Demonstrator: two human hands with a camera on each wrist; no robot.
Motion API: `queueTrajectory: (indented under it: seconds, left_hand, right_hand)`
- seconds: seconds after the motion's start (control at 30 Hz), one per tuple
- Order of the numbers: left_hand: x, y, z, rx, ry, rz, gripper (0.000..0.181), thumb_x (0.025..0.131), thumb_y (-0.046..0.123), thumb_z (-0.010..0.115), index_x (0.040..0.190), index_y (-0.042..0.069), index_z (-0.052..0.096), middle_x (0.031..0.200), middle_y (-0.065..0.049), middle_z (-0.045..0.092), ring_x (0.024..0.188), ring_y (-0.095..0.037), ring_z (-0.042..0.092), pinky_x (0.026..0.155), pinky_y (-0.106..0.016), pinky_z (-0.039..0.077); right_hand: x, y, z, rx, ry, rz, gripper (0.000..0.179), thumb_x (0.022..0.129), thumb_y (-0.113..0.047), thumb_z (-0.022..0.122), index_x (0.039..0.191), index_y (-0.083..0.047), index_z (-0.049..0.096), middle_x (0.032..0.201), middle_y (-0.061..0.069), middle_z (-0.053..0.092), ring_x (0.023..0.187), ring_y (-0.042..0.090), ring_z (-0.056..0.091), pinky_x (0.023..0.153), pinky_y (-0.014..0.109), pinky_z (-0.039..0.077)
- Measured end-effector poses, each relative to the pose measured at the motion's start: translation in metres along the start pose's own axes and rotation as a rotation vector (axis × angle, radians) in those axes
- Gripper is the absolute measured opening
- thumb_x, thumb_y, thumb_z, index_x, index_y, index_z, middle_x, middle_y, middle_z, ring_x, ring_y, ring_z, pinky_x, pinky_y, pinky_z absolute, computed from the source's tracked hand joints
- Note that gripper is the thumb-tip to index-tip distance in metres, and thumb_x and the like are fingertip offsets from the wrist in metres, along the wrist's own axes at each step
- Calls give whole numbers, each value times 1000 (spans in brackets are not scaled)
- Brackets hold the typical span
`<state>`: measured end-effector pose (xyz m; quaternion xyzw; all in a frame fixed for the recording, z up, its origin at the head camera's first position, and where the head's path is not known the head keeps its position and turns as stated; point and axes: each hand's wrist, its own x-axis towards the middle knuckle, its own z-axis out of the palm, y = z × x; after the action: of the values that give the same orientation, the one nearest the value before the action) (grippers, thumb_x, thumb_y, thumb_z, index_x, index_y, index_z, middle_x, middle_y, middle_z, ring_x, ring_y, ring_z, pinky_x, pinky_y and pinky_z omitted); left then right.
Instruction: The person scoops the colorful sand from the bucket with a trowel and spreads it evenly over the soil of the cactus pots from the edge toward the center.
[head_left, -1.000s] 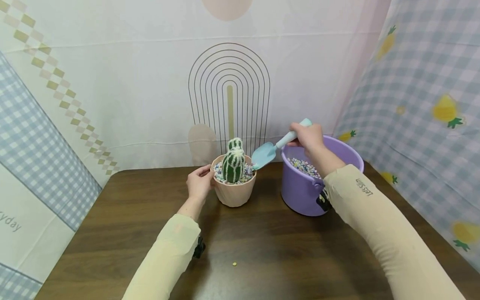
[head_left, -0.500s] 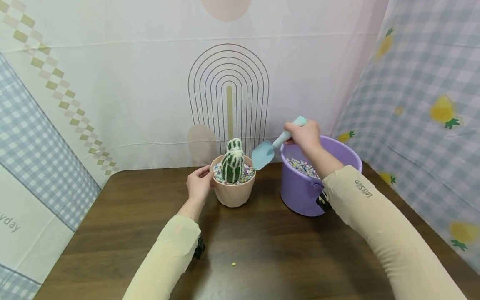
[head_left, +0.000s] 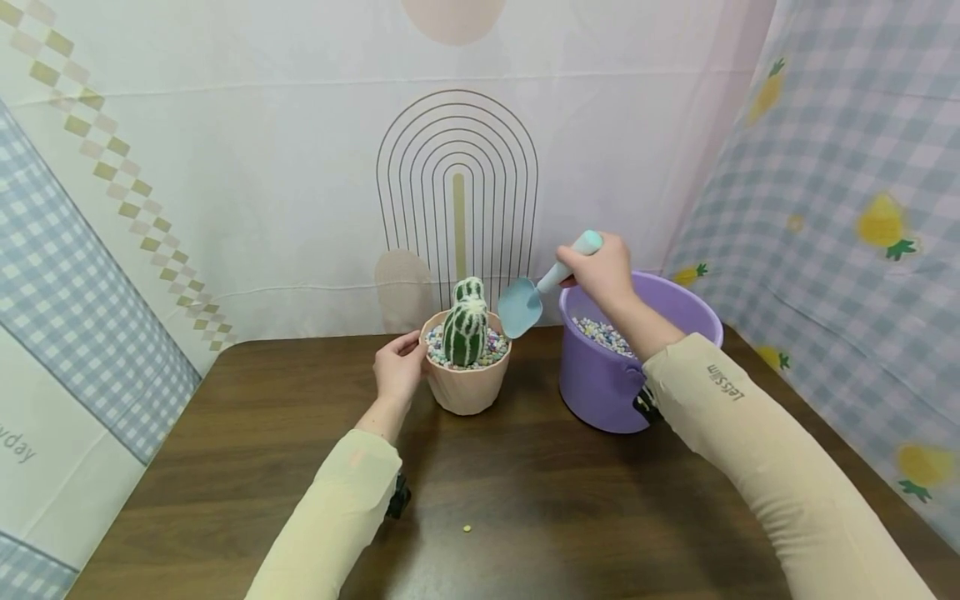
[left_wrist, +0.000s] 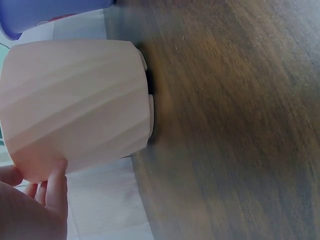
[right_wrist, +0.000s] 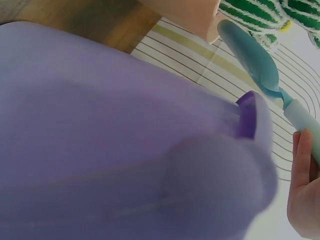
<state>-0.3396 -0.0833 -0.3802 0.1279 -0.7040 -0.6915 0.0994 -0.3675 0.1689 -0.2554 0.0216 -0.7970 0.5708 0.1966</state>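
In the head view my left hand pinches the rim of a peach flower pot on its left side. A knitted-looking green and white cactus stands in the pot among small multicoloured pebbles. My right hand grips the handle of a light blue trowel. The blade points down, its tip at the pot's right rim. The left wrist view shows thumb and fingers at the pot's edge. In the right wrist view the trowel blade slants toward the pot.
A purple bucket holding more pebbles stands right of the pot, beneath my right forearm. One small yellow piece lies on the brown wooden table. Patterned cloth hangs behind and at both sides.
My right hand has shifted left and tipped the trowel more steeply, its blade turning downward at the pot's rim. My left hand and the pot have stayed in place.
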Motion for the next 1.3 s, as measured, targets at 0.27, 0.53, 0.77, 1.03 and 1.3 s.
queueTrajectory:
  seconds: [0.27, 0.53, 0.77, 1.03, 1.3]
  left_hand:
    - [-10, -1, -7, 62, 108, 91, 32, 87, 23, 65, 112, 4, 67, 109, -17, 68, 74, -12, 63, 58, -16, 52]
    - [-48, 23, -12, 47, 38, 301, 22, 86, 23, 67, 97, 5, 71, 93, -14, 70, 72, -4, 61, 61, -15, 52]
    - [-90, 45, 18, 32, -201, 457, 19, 82, 16, 70, 98, 5, 71, 96, -10, 72, 82, -11, 65, 72, -21, 55]
    - [-103, 45, 81, 152, -444, 390, 43, 84, 27, 69, 124, 10, 60, 114, -9, 66, 100, -23, 65, 84, -30, 54]
    - [-87, 37, 140, 193, -345, 285, 53, 86, 27, 66, 133, 7, 51, 121, -15, 63, 100, -24, 66, 82, -29, 56]
  right_hand:
    - [3, -4, -25, 120, 60, 53, 8, 80, -8, 59, 76, -3, 55, 54, -8, 59, 42, 6, 60, 48, 22, 54]
    - [7, -4, -88, 368, 156, 137, 10, 83, -4, 58, 75, -5, 52, 54, -3, 60, 46, 10, 64, 46, 23, 54]
    - [7, 3, -134, 377, 165, 177, 11, 84, -7, 59, 75, -6, 54, 56, -1, 62, 48, 11, 65, 46, 23, 54]
    - [8, 27, -148, 128, 171, 212, 10, 84, -10, 59, 75, -9, 54, 54, -8, 59, 46, 7, 63, 49, 22, 55]
    - [4, 67, -133, -443, 86, 127, 26, 82, -22, 59, 86, 3, 59, 46, -19, 51, 38, -4, 53, 47, 14, 49]
